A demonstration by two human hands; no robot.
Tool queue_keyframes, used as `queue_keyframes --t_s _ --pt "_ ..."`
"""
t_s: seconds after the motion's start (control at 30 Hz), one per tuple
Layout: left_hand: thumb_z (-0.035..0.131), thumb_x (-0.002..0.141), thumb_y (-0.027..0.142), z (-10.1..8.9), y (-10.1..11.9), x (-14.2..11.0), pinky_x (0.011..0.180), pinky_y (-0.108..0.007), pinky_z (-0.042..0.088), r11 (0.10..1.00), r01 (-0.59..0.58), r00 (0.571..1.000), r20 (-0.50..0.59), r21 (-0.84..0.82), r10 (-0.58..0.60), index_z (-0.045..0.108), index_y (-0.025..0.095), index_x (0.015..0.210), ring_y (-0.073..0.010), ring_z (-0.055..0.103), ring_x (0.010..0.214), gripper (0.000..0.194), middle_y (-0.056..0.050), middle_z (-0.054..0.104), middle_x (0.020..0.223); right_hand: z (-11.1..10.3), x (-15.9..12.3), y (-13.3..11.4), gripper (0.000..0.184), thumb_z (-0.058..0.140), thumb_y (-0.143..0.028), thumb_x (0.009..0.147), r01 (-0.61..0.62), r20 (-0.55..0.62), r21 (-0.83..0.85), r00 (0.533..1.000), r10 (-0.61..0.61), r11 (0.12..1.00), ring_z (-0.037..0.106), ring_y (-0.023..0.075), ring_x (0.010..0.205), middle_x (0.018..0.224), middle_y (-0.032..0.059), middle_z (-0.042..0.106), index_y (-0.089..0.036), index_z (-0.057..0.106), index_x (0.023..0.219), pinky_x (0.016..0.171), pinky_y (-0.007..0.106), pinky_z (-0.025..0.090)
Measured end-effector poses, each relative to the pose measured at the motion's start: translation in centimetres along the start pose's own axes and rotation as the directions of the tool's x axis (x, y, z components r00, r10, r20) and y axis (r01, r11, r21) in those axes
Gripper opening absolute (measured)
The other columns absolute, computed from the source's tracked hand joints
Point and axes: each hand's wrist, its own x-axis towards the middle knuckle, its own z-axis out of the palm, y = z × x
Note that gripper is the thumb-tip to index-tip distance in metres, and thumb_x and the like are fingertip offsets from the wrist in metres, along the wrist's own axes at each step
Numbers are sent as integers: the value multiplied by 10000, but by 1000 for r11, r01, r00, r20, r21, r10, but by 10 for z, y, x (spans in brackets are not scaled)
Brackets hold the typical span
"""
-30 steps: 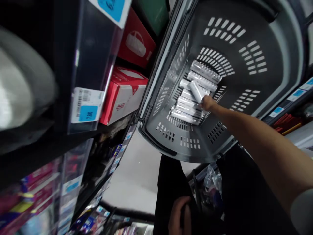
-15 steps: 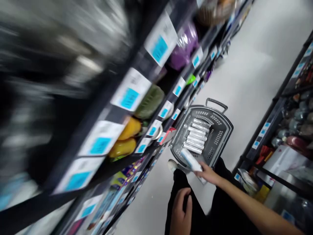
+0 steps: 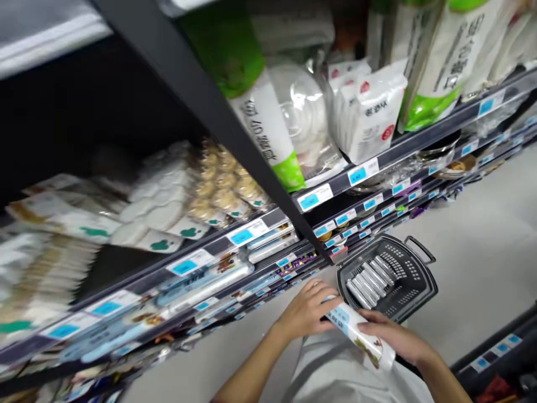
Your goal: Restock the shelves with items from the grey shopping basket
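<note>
Both my hands hold a white-and-blue packaged roll [image 3: 356,334] with printed pictures, slanting down to the right in front of my body. My left hand [image 3: 308,310] wraps over its upper left end. Along the roll's right side, my right hand [image 3: 394,334] grips with its thumb on top. Just beyond the hands, a dark grey shopping basket [image 3: 425,296] rests on the floor. Inside it several silver, foil-like rolls [image 3: 371,282] lie side by side. What is inside the held package cannot be seen.
Tall shelving with price labels [image 3: 247,232] runs along the left, stocked with white-and-green bags [image 3: 451,61], small white packets [image 3: 373,117] and similar blue packaged rolls [image 3: 205,280]. A dark upright post [image 3: 218,117] divides it. Another shelf [image 3: 499,352] edges the grey aisle floor [image 3: 474,240] at lower right.
The packaged roll has come up from the basket's near edge to my body. My left hand, holding nothing before, now grips it too. My view has swung left toward the shelf.
</note>
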Motion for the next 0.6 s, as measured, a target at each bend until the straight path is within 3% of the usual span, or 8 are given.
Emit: queue_keyframes --t_s 0.13,0.2,0.3,0.4,0.47,0.53,0.6 --pt "611 956 441 -29 -26 -11 1139 -500 394 997 -36 999 -2 62 37 648 218 1280 -279 629 1189 395 -140 715 1197 20 -3 -5 624 790 -686 695 97 -178 113 981 -76 989 685 236 940 1088 63 740 -243 745 1132 855 353 543" --pt "574 976 438 -45 -47 -25 1150 -513 376 990 35 999 -19 140 -33 642 195 1278 -288 613 1212 394 -151 699 1237 23 -7 -4 570 762 -667 757 218 -259 141 950 -177 966 690 242 1004 1175 64 726 -265 725 1160 973 394 522" --pt "561 973 477 -69 -86 -51 1154 -493 369 938 238 971 -71 251 -227 619 157 1297 -301 588 1227 459 -172 670 1280 21 -16 4 535 742 -671 781 283 -360 124 906 -223 951 698 248 980 1173 73 726 -282 712 1148 1034 447 500" --pt "537 980 481 -88 -126 -71 1120 -491 387 800 464 882 -123 380 -454 589 140 1340 -346 556 1260 499 -193 634 1337 20 -24 18 519 756 -666 770 285 -434 86 873 -222 955 693 253 995 1177 80 725 -283 715 1117 1045 453 501" --pt "545 976 463 -96 -151 -76 1116 -501 385 697 582 802 -152 418 -578 569 119 1366 -376 532 1295 520 -209 612 1371 24 -25 28 522 766 -659 763 292 -465 87 857 -220 953 691 252 1000 1172 81 725 -277 712 1115 1050 452 503" --pt "566 962 455 -101 -171 -76 1106 -500 397 624 665 728 -172 409 -663 561 108 1369 -388 533 1300 535 -219 608 1377 30 -24 37 535 772 -663 754 286 -479 94 853 -209 954 690 254 1006 1162 86 727 -267 710 1109 1051 451 502" --pt "569 958 445 -107 -187 -74 1096 -497 411 589 705 688 -179 394 -703 568 93 1347 -388 549 1286 524 -225 625 1350 37 -22 43 551 769 -672 747 286 -495 98 845 -202 953 689 252 1007 1161 87 727 -263 704 1111 1046 449 500"
